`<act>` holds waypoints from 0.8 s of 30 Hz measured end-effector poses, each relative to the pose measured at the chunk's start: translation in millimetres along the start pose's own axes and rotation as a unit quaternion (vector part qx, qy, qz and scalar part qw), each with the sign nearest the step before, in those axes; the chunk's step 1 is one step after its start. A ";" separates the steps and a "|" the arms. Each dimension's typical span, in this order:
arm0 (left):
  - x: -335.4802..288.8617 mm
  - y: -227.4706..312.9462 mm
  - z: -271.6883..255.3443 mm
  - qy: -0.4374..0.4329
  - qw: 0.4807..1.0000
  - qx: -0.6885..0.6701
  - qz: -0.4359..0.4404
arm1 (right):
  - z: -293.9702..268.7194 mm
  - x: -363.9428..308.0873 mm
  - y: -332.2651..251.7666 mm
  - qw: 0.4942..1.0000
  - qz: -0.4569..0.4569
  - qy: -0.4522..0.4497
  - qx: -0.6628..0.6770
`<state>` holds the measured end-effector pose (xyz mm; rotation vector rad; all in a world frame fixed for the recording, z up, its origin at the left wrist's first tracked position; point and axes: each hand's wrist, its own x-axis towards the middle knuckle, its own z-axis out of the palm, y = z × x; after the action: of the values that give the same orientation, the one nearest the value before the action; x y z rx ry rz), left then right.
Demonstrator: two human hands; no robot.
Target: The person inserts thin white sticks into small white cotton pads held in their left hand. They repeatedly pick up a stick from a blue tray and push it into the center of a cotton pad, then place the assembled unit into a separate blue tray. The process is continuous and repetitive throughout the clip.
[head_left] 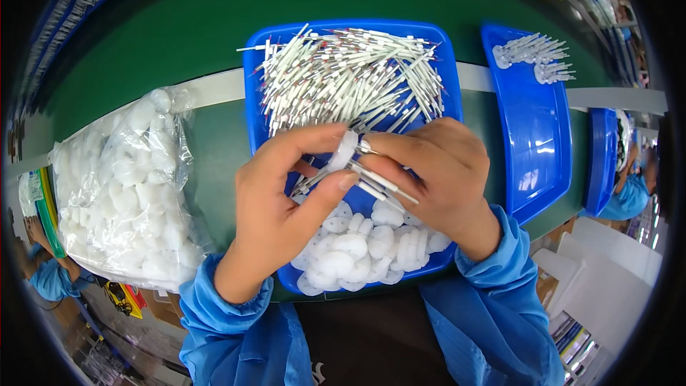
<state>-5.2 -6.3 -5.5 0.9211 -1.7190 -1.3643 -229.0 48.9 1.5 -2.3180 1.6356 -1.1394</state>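
Note:
My left hand point(286, 193) pinches a round white plastic disc point(344, 150) edge-on between thumb and fingers. Several thin white sticks with metal tips point(379, 184) lie in my right hand point(436, 171), whose thumb and forefinger meet at the disc's face. Whether a stick sits in the disc there is partly hidden by the fingers. Both hands are over a blue tray point(251, 93). Its far part holds a heap of the same thin white sticks point(350, 75); its near part holds a pile of white discs point(357, 250).
A clear plastic bag of white discs point(121, 193) lies to the left. On the right, a second blue tray point(532, 150) bears small clusters of discs with sticks point(536, 53). The green table point(171, 43) runs behind. Blue-sleeved people work at both edges.

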 end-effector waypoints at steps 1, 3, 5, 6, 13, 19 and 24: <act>-1.8 -3.5 -3.7 -0.025 1.000 0.016 -0.005 | -0.7 2.1 4.3 0.998 0.022 0.005 0.058; -0.3 -3.1 -4.9 0.002 0.997 0.048 0.053 | -1.0 6.6 14.5 0.982 0.065 0.013 0.175; 1.8 3.5 -7.2 0.007 0.992 0.100 0.080 | -4.0 4.1 12.2 0.947 0.155 -0.006 0.281; 2.9 6.1 -6.7 0.009 0.986 0.129 0.102 | -5.7 6.2 7.8 0.933 0.176 -0.019 0.314; 3.7 -0.3 -0.9 0.022 0.956 0.191 0.221 | 2.6 0.6 -4.4 0.888 0.220 -0.052 0.399; 4.3 -0.3 1.4 0.013 0.958 0.177 0.225 | 1.4 -1.4 -3.8 0.864 0.236 -0.047 0.442; 6.3 0.7 1.9 -0.005 0.957 0.179 0.230 | -2.7 1.5 -7.2 0.830 0.301 -0.043 0.467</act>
<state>-9.9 -10.8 -4.4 0.6372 -2.0668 -0.7689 -224.8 51.6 7.5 -1.1105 1.1874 -1.2290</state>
